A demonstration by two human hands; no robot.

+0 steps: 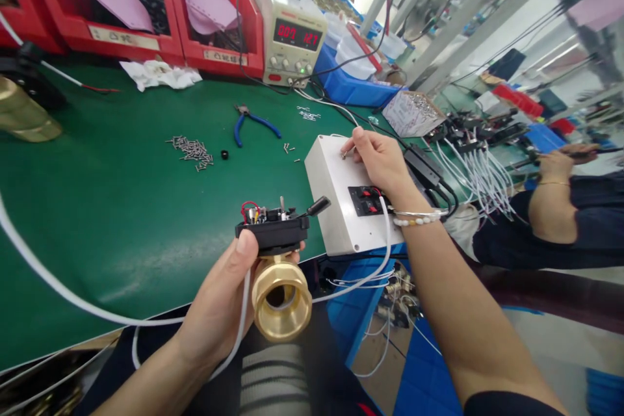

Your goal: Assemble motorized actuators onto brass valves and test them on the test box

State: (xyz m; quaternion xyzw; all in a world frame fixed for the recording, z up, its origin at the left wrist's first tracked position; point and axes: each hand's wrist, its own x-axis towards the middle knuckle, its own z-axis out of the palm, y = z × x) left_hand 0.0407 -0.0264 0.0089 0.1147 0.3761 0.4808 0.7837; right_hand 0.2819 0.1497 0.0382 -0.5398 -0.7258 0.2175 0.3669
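My left hand is wrapped round a motorized ball valve, a brass body with a black actuator base on top. The actuator's cover is off, so its circuit parts and red wires show. A black stubby lever or probe sticks out from its right side. My right hand has its fingers pinched at a small metal toggle switch on a white box. White cable runs from the black and red terminal block on that box.
On the green bench lie screws, a small black cap and blue-handled pliers. Behind stand red bins and a lit power supply. Another person's hands are at the right.
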